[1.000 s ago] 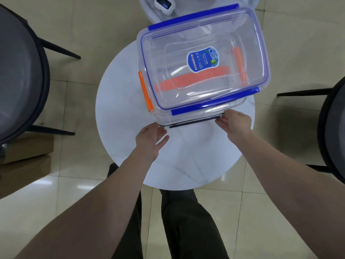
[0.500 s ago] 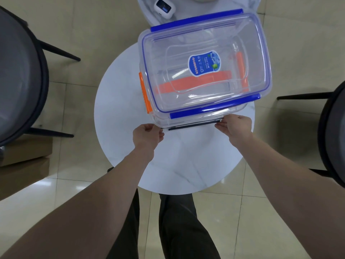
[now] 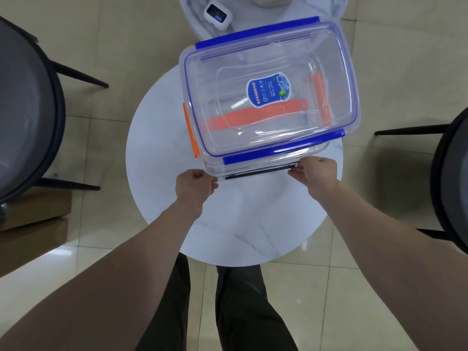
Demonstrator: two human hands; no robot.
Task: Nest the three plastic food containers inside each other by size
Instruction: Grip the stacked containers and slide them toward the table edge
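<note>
Round white desk (image 3: 162, 153) carries the big clear container (image 3: 268, 97), blue-clipped lid on, orange-clipped box showing through it. Both hands pinch the dark clip (image 3: 258, 173) on its near edge: left hand (image 3: 195, 184), right hand (image 3: 316, 173).

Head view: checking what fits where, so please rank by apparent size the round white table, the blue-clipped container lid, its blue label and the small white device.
1. Round white table
2. Blue-clipped container lid
3. Blue label and small white device: look alike, unranked.

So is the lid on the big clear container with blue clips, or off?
On. The clear blue-edged lid covers the large clear plastic container; whether the blue clips are latched, cannot tell.
</note>
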